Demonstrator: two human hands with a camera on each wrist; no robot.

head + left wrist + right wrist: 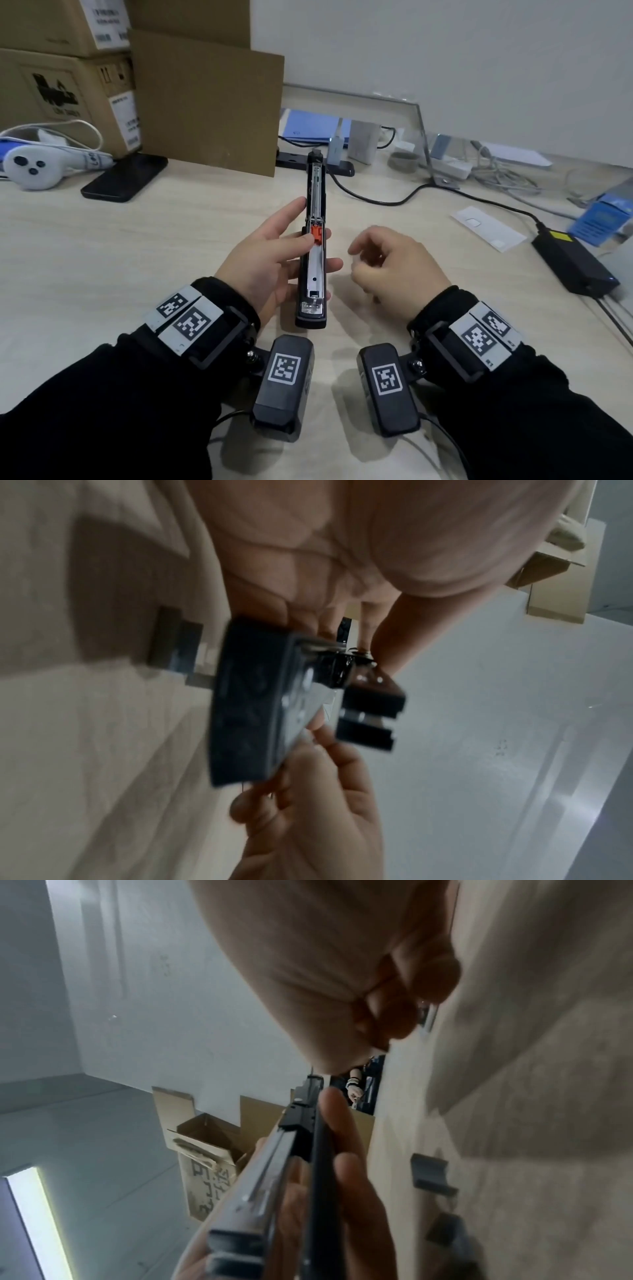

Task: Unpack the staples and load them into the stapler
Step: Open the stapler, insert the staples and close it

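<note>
Overhead: left hand [270, 260] grips opened stapler [313, 250]; right hand [394, 263] loosely curled, empty; wrist views blurred.

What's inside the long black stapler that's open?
Inside the long black stapler, held by the left hand, lie a bare silver metal channel and an orange plastic pusher. No staples show; the thumb covers part.

Black stapler [313, 246] opened out flat, long metal channel exposed, orange pusher [317, 234] about midway along it, pointing away, held above the table in the left hand [270, 260]
</note>
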